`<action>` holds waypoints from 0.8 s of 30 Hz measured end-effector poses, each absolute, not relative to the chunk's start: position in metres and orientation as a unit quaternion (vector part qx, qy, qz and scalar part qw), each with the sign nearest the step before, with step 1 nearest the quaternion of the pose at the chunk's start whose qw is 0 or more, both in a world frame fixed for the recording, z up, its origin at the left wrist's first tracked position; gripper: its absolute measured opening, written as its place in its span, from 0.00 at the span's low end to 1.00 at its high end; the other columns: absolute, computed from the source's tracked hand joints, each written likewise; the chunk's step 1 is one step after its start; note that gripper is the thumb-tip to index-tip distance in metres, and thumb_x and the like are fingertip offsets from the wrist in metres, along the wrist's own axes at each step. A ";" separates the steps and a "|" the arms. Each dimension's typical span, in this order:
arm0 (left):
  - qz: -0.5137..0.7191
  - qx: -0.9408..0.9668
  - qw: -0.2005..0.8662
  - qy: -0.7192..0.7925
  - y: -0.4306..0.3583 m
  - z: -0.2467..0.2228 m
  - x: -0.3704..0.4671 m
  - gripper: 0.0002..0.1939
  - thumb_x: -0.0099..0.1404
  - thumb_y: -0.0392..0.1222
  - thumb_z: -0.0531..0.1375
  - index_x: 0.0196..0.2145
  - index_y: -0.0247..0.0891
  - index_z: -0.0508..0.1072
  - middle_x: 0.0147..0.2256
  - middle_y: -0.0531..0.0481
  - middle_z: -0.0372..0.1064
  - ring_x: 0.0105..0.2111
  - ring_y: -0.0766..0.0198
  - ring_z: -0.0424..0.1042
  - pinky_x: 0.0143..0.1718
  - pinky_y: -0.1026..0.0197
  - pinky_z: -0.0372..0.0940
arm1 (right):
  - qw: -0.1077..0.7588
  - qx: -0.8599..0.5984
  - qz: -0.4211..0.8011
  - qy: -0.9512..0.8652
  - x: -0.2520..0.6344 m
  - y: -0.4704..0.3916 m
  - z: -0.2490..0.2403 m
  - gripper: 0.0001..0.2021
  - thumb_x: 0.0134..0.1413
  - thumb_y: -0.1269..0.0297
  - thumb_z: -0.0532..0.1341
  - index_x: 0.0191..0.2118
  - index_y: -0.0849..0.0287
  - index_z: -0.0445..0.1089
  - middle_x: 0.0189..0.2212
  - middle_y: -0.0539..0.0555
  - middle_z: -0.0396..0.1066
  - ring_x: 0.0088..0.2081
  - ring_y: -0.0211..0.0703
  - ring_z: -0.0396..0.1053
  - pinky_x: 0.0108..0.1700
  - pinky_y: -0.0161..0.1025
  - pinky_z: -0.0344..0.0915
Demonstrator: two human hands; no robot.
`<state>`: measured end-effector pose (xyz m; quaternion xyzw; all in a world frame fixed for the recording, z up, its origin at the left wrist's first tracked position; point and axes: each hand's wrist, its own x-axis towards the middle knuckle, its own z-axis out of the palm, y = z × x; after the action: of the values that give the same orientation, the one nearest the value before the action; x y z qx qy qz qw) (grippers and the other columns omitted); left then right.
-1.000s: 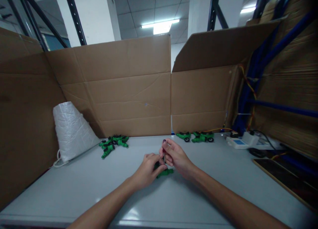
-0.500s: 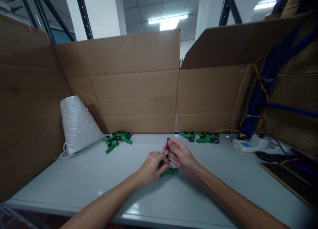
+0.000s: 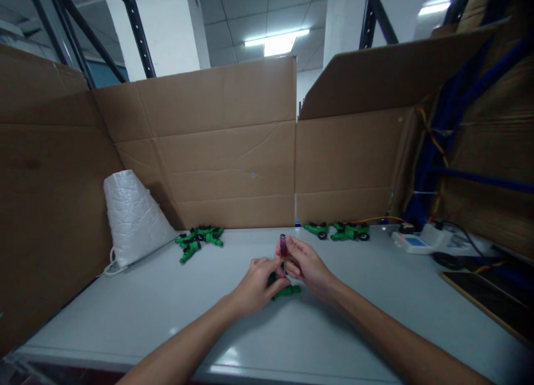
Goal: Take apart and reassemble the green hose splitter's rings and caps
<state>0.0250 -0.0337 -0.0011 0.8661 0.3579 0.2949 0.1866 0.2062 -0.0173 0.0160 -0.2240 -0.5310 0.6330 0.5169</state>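
Just below the frame's centre, the right hand (image 3: 307,264) pinches an upright, purple-handled screwdriver (image 3: 283,245); the left hand (image 3: 257,285) grips a green toy piece (image 3: 291,291) beneath.

left hand (image 3: 259,285) holds green piece (image 3: 288,292); right hand (image 3: 306,263), upright screwdriver (image 3: 283,246); other green pieces (image 3: 344,235) behind.

Near the centre of the frame, more of the purple-red handle of the slim screwdriver (image 3: 283,246) shows than a second ago; the bare right hand (image 3: 308,267) covers less of it. With the view shifted, the glossy pale-grey table (image 3: 146,312) now shows its corner at lower left.
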 end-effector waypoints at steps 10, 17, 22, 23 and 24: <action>0.300 0.857 0.184 0.377 -0.030 -0.006 0.022 0.10 0.73 0.50 0.63 0.39 0.40 0.75 0.41 0.47 0.76 0.45 0.55 0.72 0.54 0.53 0.60 | 0.536 -0.238 0.588 -0.556 0.204 -0.018 0.024 0.28 0.53 0.35 0.69 0.35 0.57 0.64 0.26 0.48 0.74 0.14 0.26 0.50 0.15 0.27 0.41; 0.305 0.858 0.188 0.368 -0.026 -0.010 0.020 0.11 0.73 0.51 0.63 0.40 0.40 0.76 0.42 0.46 0.76 0.46 0.55 0.72 0.54 0.54 0.61 | 0.529 -0.236 0.610 -0.540 0.207 -0.018 0.023 0.30 0.59 0.31 0.61 0.38 0.60 0.72 0.26 0.48 0.70 0.14 0.26 0.51 0.14 0.28 0.46; 0.305 0.857 0.183 0.373 -0.026 -0.008 0.021 0.12 0.73 0.51 0.63 0.40 0.40 0.76 0.41 0.46 0.76 0.44 0.56 0.73 0.51 0.55 0.62 | 0.520 -0.226 0.605 -0.559 0.209 -0.015 0.020 0.26 0.55 0.37 0.69 0.37 0.56 0.65 0.26 0.46 0.72 0.14 0.27 0.53 0.14 0.27 0.48; 0.303 0.858 0.183 0.372 -0.026 -0.008 0.021 0.12 0.73 0.51 0.62 0.40 0.40 0.76 0.41 0.46 0.76 0.44 0.56 0.73 0.51 0.55 0.62 | 0.521 -0.228 0.598 -0.565 0.209 -0.015 0.020 0.26 0.55 0.38 0.70 0.37 0.56 0.63 0.26 0.46 0.72 0.14 0.27 0.53 0.14 0.27 0.48; 0.302 0.859 0.183 0.371 -0.026 -0.008 0.021 0.12 0.73 0.51 0.62 0.40 0.40 0.76 0.41 0.46 0.76 0.44 0.56 0.73 0.51 0.55 0.62 | 0.522 -0.231 0.592 -0.569 0.209 -0.015 0.021 0.26 0.55 0.38 0.70 0.37 0.56 0.63 0.27 0.46 0.73 0.14 0.27 0.53 0.14 0.27 0.48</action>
<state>0.0208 -0.0263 -0.0077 0.8586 0.3714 0.3020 0.1832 0.2095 -0.0147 0.0207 -0.2310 -0.5688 0.5917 0.5225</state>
